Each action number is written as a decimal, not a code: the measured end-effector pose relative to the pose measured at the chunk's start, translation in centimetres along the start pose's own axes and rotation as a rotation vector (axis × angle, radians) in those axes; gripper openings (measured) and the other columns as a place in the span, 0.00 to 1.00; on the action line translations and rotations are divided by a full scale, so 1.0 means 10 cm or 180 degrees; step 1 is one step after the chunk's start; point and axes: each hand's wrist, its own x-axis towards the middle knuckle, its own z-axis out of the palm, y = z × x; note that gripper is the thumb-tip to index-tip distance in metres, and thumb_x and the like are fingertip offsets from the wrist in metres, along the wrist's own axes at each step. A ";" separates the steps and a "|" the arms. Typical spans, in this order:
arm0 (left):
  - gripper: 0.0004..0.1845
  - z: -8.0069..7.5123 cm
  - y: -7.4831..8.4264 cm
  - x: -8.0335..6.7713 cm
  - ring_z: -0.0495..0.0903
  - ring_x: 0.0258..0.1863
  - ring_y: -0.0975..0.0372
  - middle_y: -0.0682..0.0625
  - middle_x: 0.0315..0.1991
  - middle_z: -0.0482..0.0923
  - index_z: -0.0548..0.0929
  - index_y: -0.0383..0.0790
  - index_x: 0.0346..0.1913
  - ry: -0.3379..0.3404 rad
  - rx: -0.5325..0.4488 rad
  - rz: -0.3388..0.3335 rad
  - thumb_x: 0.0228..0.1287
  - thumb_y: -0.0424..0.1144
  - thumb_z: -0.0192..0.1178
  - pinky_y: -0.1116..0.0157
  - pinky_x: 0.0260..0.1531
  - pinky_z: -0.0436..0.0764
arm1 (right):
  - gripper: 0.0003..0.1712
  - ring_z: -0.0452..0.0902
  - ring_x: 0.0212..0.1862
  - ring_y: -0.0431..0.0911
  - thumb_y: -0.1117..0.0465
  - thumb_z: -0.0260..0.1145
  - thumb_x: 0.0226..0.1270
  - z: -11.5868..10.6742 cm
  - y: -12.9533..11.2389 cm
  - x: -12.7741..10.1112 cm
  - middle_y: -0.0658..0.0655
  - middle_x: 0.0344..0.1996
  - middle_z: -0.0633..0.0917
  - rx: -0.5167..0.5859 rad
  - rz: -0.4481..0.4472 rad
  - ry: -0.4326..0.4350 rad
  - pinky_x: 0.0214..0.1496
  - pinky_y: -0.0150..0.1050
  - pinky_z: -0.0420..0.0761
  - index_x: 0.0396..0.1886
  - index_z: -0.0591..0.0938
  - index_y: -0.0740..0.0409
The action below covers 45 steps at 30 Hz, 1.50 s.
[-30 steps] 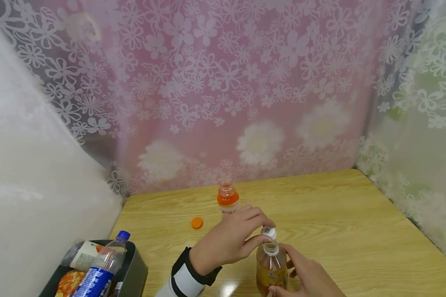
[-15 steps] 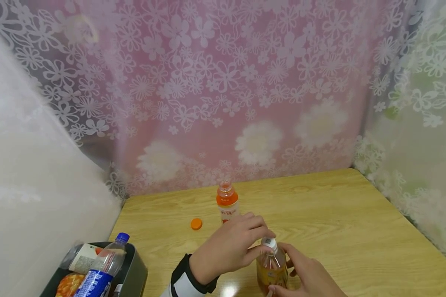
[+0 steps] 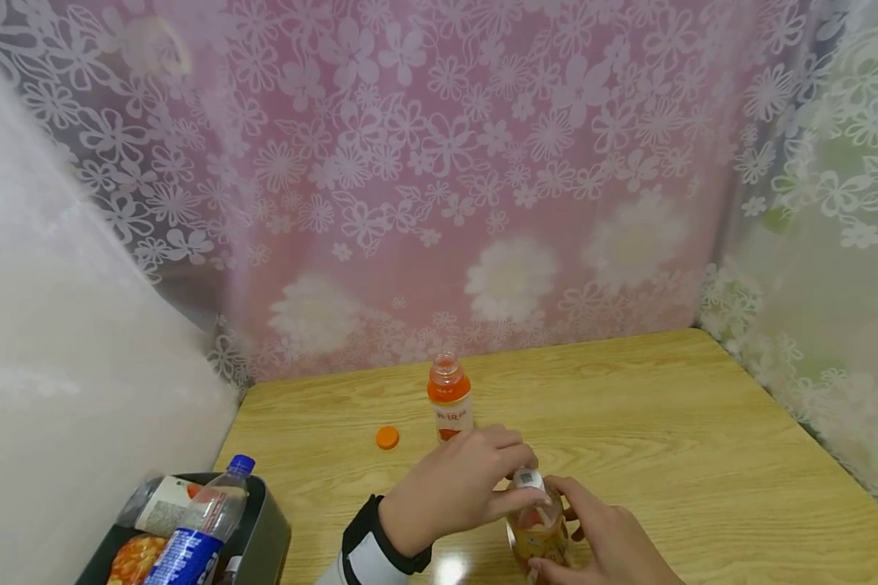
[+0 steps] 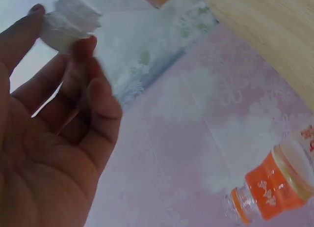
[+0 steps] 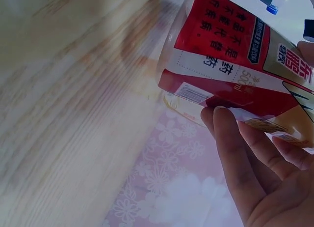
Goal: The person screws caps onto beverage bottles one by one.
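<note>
On the wooden table (image 3: 666, 422), left hand (image 3: 454, 496) pinching the white cap (image 3: 530, 478) atop an amber bottle (image 3: 537, 532), right hand (image 3: 603, 536) wrapped round its body, uncapped orange bottle (image 3: 449, 398) just behind.

We see a makeshift recording booth: flowered curtains (image 3: 439, 179) close in a wooden worktop (image 3: 666, 439) on three sides, with a bin of drink bottles (image 3: 263, 528) near left.

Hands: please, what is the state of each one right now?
Left hand: closed, pinching the white cap at the bottle's top.
Right hand: closed around the tea bottle, holding it.
</note>
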 end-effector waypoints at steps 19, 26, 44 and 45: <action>0.16 -0.16 -0.06 0.02 0.76 0.50 0.71 0.58 0.52 0.79 0.82 0.46 0.61 -0.0575 -0.0689 0.0105 0.73 0.38 0.62 0.81 0.50 0.73 | 0.47 0.80 0.36 0.30 0.41 0.80 0.54 0.00 0.04 0.04 0.38 0.44 0.84 0.0100 -0.0290 0.0115 0.28 0.29 0.81 0.71 0.68 0.42; 0.12 -0.09 -0.04 0.05 0.72 0.31 0.77 0.60 0.35 0.78 0.84 0.47 0.41 -0.0218 -0.0391 -0.0070 0.66 0.51 0.68 0.84 0.32 0.70 | 0.45 0.80 0.35 0.28 0.39 0.79 0.54 0.00 0.02 0.01 0.36 0.41 0.85 0.0070 -0.0199 0.0051 0.28 0.29 0.81 0.70 0.69 0.42; 0.25 0.14 0.04 0.14 0.59 0.15 0.73 0.64 0.15 0.63 0.72 0.53 0.19 0.0248 0.1081 -0.0070 0.71 0.62 0.56 0.75 0.16 0.56 | 0.43 0.74 0.27 0.26 0.39 0.81 0.51 0.03 -0.01 -0.02 0.32 0.36 0.80 -0.0184 -0.0270 0.0338 0.26 0.27 0.77 0.65 0.72 0.40; 0.23 0.12 0.03 0.13 0.63 0.18 0.73 0.64 0.19 0.67 0.75 0.53 0.23 0.0173 0.0963 -0.0019 0.72 0.62 0.56 0.77 0.20 0.61 | 0.43 0.76 0.28 0.27 0.39 0.81 0.51 0.03 -0.01 -0.02 0.33 0.37 0.81 -0.0174 -0.0257 0.0338 0.27 0.27 0.78 0.65 0.73 0.41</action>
